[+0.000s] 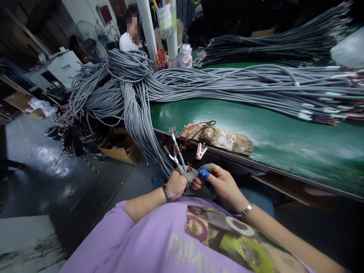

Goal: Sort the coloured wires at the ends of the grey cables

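Observation:
My left hand point(176, 184) is closed around a few grey cables point(181, 165), whose stripped ends with thin coloured wires and white wrapping point up and away from me. A grey covering sits on its thumb. Close beside it, my right hand point(226, 184) is closed in a pinch, its fingertips meeting the left thumb tip. Blue tape point(204, 173) wraps the right thumb and a grey cover sits on a finger. Whatever lies between the right fingertips is too small to make out. Some short thin wires point(189, 166) stick up just behind the left thumb.
A long bundle of grey cables point(216, 83) lies across the green table point(284, 140), part of it hanging over the near edge. At that edge are a taped cardboard piece point(227, 139) and a pink clip point(201, 151). A cardboard box point(119, 146) stands on the floor. A person point(130, 32) is behind.

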The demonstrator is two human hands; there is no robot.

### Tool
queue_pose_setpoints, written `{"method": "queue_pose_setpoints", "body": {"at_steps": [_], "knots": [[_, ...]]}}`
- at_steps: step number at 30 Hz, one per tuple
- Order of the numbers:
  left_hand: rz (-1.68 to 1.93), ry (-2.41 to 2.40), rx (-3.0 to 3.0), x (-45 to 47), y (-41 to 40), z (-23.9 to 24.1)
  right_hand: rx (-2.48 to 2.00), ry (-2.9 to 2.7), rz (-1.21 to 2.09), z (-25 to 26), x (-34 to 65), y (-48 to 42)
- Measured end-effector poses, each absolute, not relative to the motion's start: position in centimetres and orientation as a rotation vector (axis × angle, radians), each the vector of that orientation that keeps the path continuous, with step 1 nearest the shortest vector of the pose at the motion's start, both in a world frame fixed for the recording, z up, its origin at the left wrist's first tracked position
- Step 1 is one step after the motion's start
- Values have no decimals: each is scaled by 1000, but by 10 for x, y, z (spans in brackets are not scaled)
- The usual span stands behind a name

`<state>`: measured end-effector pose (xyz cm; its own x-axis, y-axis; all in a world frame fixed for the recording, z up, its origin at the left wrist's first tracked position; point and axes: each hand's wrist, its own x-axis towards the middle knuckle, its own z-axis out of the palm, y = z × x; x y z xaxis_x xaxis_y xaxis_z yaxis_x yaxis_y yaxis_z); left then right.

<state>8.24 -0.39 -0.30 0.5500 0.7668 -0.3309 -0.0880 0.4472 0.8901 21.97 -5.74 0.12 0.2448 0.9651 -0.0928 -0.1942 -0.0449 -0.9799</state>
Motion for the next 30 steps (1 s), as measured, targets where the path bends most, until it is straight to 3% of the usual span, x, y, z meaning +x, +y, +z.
{"method": "queue_pose_setpoints", "body": {"at_steps": [9,19,26,30], "knots": [[513,795,1095,74,-4,1,-1058,-935,1510,21,218,-44],[800,905,765,80,-5,-2,-1306,-912,1270,11,225,-36],[756,936,787,77,-3,-3,-1240,-910,1319,4,225,-30],[738,918,832,77,-4,-5,-1096,-959,1503,11,217,-27]]}}
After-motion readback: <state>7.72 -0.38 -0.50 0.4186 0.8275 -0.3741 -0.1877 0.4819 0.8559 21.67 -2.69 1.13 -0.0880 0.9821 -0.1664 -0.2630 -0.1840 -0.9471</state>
